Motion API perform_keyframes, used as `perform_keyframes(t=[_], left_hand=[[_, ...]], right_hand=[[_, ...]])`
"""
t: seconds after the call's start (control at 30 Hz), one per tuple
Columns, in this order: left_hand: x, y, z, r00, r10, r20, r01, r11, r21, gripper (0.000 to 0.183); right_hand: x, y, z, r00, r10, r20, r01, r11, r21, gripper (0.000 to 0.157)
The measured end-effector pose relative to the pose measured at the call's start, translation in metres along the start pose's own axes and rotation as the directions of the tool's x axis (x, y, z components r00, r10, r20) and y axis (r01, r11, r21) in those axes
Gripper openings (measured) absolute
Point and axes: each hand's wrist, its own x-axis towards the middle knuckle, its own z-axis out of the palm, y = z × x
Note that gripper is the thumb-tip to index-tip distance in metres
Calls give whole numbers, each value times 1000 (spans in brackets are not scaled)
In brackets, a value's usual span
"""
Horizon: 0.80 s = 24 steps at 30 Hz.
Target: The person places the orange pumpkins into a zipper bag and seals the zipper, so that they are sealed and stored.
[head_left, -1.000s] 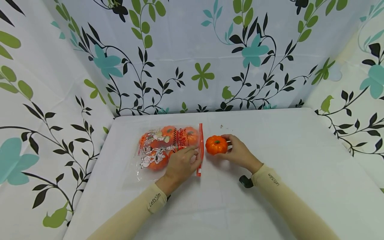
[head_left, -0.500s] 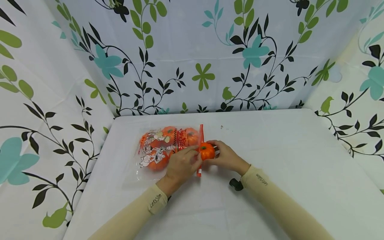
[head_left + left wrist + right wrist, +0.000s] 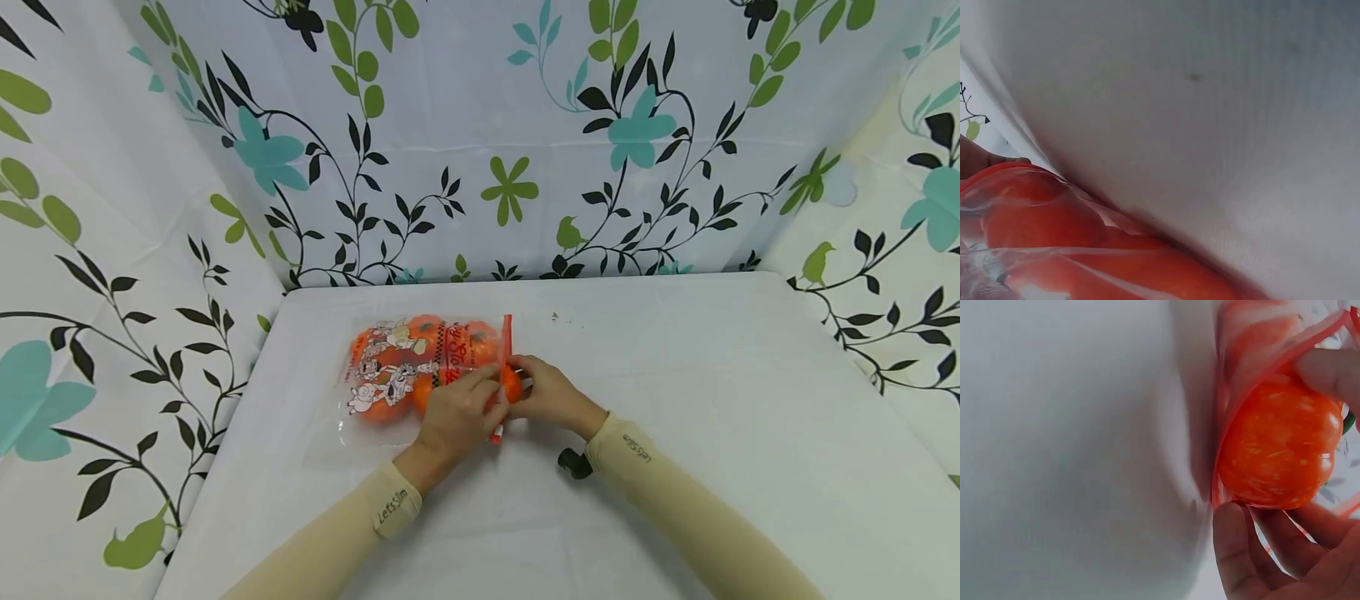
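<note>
A clear zip bag [image 3: 390, 367] with a red edge and printed cartoon figures lies on the table, several orange toy pumpkins inside it. My left hand [image 3: 457, 417] pinches the bag at its red-edged mouth. My right hand [image 3: 551, 393] grips another small orange pumpkin [image 3: 512, 384], which is partly in the bag's opening. The right wrist view shows this pumpkin [image 3: 1279, 444] framed by the red rim, with fingers [image 3: 1291, 544] below it. In the left wrist view, the bag [image 3: 1041, 212] fills the lower left, orange shapes showing through the film.
A white cloth covers the table [image 3: 675, 375]. Small dark specks [image 3: 555, 317] lie beyond the right hand. A patterned curtain [image 3: 450, 150] hangs behind the table and along both sides.
My right hand has moved left with the pumpkin, from beside the bag into its red-edged mouth. The left hand has stayed at the bag's edge, nearly unmoved.
</note>
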Motion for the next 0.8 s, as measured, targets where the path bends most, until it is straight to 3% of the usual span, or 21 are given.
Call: perform_keyframes(t=[0.23, 0.43, 0.67, 0.8], left_hand=[[0, 2, 0, 1000, 13, -12, -13, 1000, -5, 8], [-1, 2, 0, 1000, -1, -11, 1, 1000, -22, 7], [1, 1, -1, 1000, -20, -11, 20, 1000, 1, 12], [2, 1, -2, 1000, -18, -11, 18, 1000, 15, 13]], right_hand=[[5, -1, 12, 997, 44, -59, -46, 998, -40, 71], [2, -1, 9, 999, 24, -43, -27, 997, -70, 71], [-13, 3, -4, 995, 77, -56, -73, 994, 76, 62], [-18, 6, -5, 997, 73, -24, -70, 991, 112, 53]])
